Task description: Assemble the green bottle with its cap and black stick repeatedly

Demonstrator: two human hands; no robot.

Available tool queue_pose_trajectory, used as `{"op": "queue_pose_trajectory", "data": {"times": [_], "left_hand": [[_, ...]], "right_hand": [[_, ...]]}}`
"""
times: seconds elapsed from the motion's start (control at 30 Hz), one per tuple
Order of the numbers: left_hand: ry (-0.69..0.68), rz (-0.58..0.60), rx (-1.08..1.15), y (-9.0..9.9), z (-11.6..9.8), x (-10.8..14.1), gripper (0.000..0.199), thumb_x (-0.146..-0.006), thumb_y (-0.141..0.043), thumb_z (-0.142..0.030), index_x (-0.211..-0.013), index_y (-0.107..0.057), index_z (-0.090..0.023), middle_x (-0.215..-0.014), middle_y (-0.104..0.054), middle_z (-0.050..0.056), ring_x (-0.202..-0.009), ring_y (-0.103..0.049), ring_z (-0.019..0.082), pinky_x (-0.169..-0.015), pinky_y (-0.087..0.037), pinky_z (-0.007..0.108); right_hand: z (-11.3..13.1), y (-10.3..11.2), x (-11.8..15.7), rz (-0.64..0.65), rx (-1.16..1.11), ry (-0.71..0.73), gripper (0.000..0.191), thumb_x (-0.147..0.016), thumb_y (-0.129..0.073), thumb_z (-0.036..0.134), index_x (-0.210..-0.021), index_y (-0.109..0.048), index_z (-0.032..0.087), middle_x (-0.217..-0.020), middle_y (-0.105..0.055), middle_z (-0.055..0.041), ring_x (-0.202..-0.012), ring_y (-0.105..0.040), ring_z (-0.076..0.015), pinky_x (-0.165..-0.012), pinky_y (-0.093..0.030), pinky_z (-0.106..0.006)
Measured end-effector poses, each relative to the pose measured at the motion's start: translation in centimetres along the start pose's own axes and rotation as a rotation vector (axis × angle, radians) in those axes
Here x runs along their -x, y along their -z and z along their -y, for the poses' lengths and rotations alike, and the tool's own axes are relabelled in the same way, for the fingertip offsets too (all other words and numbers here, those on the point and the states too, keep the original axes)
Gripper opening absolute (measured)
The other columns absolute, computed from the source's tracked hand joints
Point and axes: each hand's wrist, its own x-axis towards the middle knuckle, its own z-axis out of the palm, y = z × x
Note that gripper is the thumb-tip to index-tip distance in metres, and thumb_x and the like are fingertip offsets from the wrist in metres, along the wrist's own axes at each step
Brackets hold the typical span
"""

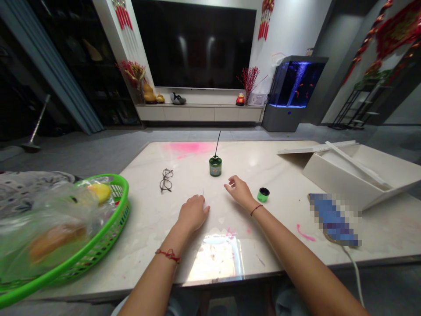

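A small green glass bottle (215,167) stands upright on the pale table (144,245), with one thin dark stick rising from its neck. My left hand (194,212) is low over the table, in front of the bottle and to its left. Its fingers are bent, and a thin faint sliver shows at the fingertips; what they hold is too small to name. To the right, my right hand (239,191) has its fingers apart and curved, with nothing in them. Beside it lies a short green and black cap (263,195). A pair of eyeglasses (166,180) rests at the left.
At the left edge sits a green basket (122,186) with plastic bags inside. A white box (348,180) and its lid are at the right, near a blurred blue item (333,219) with a white cable (356,272). Beyond the table stand a cabinet, television and aquarium.
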Motion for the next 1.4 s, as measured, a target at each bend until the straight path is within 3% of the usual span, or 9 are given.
{"op": "queue_pose_trajectory", "data": {"times": [0.13,0.27,0.5,0.83,1.0,1.13,1.2,1.3,1.4], "left_hand": [[-0.016,0.022,0.015,0.2,0.2,0.1,0.03,-0.082,-0.04,-0.034,-0.103,-0.052,-0.017,-0.111,-0.057,0.011,-0.103,-0.053,0.024,-0.081,-0.041,0.033],[-0.016,0.051,0.003,0.4,0.2,0.2,0.031,-0.082,-0.04,-0.034,-0.104,-0.052,-0.016,-0.114,-0.055,0.012,-0.105,-0.051,0.025,-0.082,-0.042,0.033],[0.004,0.07,-0.012,0.5,-0.1,0.1,0.032,-0.082,-0.04,-0.034,-0.105,-0.052,-0.016,-0.119,-0.052,0.014,-0.11,-0.048,0.026,-0.085,-0.041,0.035],[0.018,0.103,-0.011,0.7,0.0,-0.1,0.035,-0.082,-0.04,-0.034,-0.108,-0.052,-0.014,-0.124,-0.049,0.016,-0.114,-0.045,0.028,-0.087,-0.04,0.037],[0.01,0.093,-0.003,0.7,0.0,0.1,0.033,-0.082,-0.04,-0.033,-0.106,-0.053,-0.014,-0.122,-0.05,0.016,-0.11,-0.048,0.027,-0.084,-0.041,0.035],[-0.012,0.023,-0.014,0.6,0.3,-0.1,0.028,-0.082,-0.041,-0.033,-0.1,-0.055,-0.016,-0.111,-0.057,0.013,-0.1,-0.054,0.024,-0.079,-0.041,0.033],[-0.01,-0.017,-0.016,0.9,0.5,-0.3,0.023,-0.082,-0.041,-0.032,-0.09,-0.057,-0.017,-0.1,-0.061,0.01,-0.091,-0.057,0.023,-0.074,-0.04,0.031],[0.076,-0.085,0.028,1.8,0.6,-0.6,0.021,-0.085,-0.038,-0.032,-0.088,-0.055,-0.02,-0.082,-0.065,0.005,-0.076,-0.06,0.019,-0.064,-0.038,0.027],[0.132,-0.233,0.023,2.7,0.7,-0.8,0.023,-0.086,-0.035,-0.026,-0.101,-0.053,-0.023,-0.08,-0.064,0.003,-0.072,-0.06,0.017,-0.059,-0.036,0.025]], "right_hand": [[0.5,-3.3,-3.2,-0.054,-0.04,-0.116,0.043,-0.075,-0.057,0.034,-0.112,-0.046,0.016,-0.113,-0.056,-0.0097,-0.101,-0.053,-0.0172,-0.085,-0.039,-0.026],[1.9,-5.0,-5.5,-0.078,0.015,-0.196,0.055,-0.069,-0.061,0.042,-0.115,-0.045,0.017,-0.115,-0.056,-0.0089,-0.108,-0.049,-0.0222,-0.09,-0.036,-0.031],[3.7,-5.6,-7.7,-0.12,0.141,-0.299,0.062,-0.061,-0.063,0.053,-0.109,-0.046,0.018,-0.115,-0.053,-0.0131,-0.105,-0.048,-0.032,-0.085,-0.036,-0.044],[3.6,-5.9,-8.6,-0.133,0.153,-0.284,0.052,-0.067,-0.06,0.049,-0.108,-0.048,0.02,-0.112,-0.055,-0.0113,-0.103,-0.049,-0.0294,-0.082,-0.036,-0.042],[3.6,-6.0,-8.2,-0.137,0.156,-0.287,0.058,-0.067,-0.061,0.048,-0.114,-0.046,0.019,-0.115,-0.053,-0.0119,-0.105,-0.048,-0.0287,-0.084,-0.036,-0.04],[2.9,-5.1,-6.3,-0.071,0.198,-0.192,0.059,-0.072,-0.058,0.042,-0.122,-0.043,0.014,-0.12,-0.05,-0.0143,-0.11,-0.046,-0.0272,-0.087,-0.037,-0.035],[2.5,-4.1,-4.7,0.003,0.246,-0.103,0.04,-0.079,-0.051,0.034,-0.113,-0.051,0.012,-0.117,-0.052,-0.0145,-0.107,-0.049,-0.0243,-0.085,-0.038,-0.032],[1.9,-1.8,-1.9,0.115,0.268,-0.003,0.018,-0.081,-0.044,0.018,-0.085,-0.062,0.014,-0.092,-0.062,-0.0084,-0.086,-0.057,-0.0164,-0.075,-0.041,-0.024],[2.1,0.8,0.6,0.115,0.402,0.159,0.027,-0.084,-0.039,0.013,-0.105,-0.056,0.014,-0.091,-0.062,-0.0087,-0.08,-0.059,-0.0159,-0.069,-0.042,-0.025]]}}
